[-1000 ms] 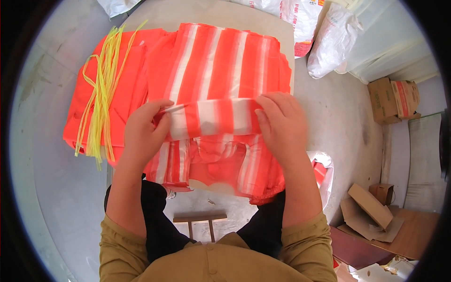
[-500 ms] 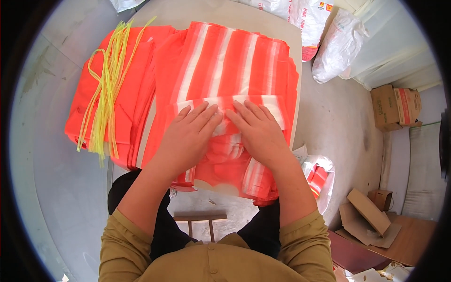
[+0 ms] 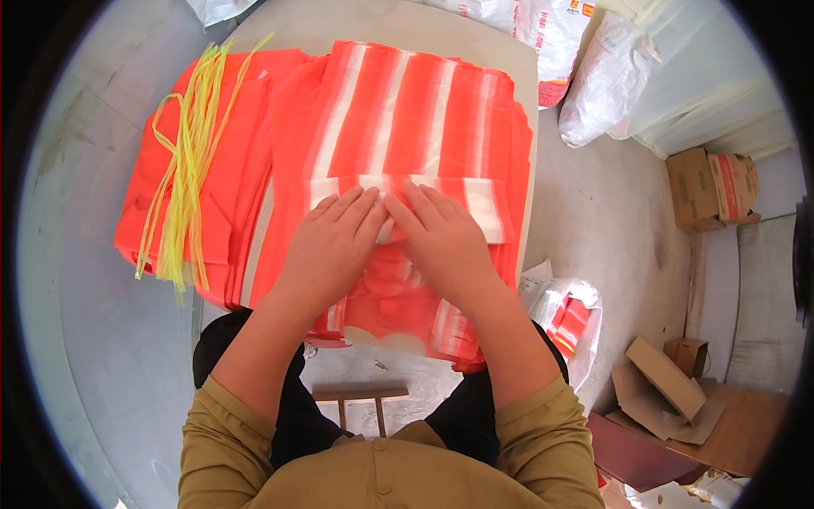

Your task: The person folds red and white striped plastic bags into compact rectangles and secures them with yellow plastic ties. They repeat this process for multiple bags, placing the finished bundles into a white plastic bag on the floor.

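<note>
A stack of thin red-and-white striped plastic bags [image 3: 411, 110] lies on the table before me. The near part of the top bag is folded over, making a crosswise band [image 3: 482, 204]. My left hand [image 3: 335, 242] rests flat on this folded part, fingers stretched out. Beside it my right hand [image 3: 449, 246] also presses down flat, its fingers extended and its index finger nearly touching the left hand. Neither hand grips anything. Crumpled layers show below and between the palms, and two strips [image 3: 454, 327] hang toward the table's near edge. What lies under the palms is hidden.
On the left, a bundle of yellow plastic strings [image 3: 191, 170] lies across another red stack [image 3: 246, 182]. The table's edge [image 3: 527, 76] curves round on the right. White sacks [image 3: 606, 81], cardboard boxes [image 3: 695, 191] and an open bag with red-striped bundles [image 3: 570, 322] stand beyond it.
Both hands have shifted slightly left in the picture and come a little closer together, still flat on the folded bag. The whole view has also shifted slightly.
</note>
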A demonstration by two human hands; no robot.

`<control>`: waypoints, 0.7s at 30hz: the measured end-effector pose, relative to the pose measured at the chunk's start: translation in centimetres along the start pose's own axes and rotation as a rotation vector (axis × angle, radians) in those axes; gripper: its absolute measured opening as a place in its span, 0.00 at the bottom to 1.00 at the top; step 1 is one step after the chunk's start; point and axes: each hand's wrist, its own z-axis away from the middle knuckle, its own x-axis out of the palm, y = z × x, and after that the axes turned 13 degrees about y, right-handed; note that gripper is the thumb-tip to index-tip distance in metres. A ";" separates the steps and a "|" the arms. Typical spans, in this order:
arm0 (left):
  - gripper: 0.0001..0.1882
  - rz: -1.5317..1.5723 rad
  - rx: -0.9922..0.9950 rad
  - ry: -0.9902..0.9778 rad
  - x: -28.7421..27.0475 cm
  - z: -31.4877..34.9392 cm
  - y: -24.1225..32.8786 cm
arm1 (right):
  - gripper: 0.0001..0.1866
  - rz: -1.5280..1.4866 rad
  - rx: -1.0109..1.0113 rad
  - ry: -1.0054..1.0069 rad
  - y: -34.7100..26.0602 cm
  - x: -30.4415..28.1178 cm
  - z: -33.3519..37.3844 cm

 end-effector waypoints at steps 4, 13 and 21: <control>0.24 0.002 -0.003 -0.002 -0.2 0.1 0.0 | 0.23 0.007 0.009 0.029 -0.1 0.3 0.0; 0.25 0.011 -0.080 -0.102 -1.9 0.4 -1.6 | 0.15 0.114 0.137 -0.115 3.5 -2.8 0.8; 0.20 0.214 -0.318 -0.127 -4.5 -1.1 -0.4 | 0.18 0.019 0.472 0.389 7.0 -6.8 0.2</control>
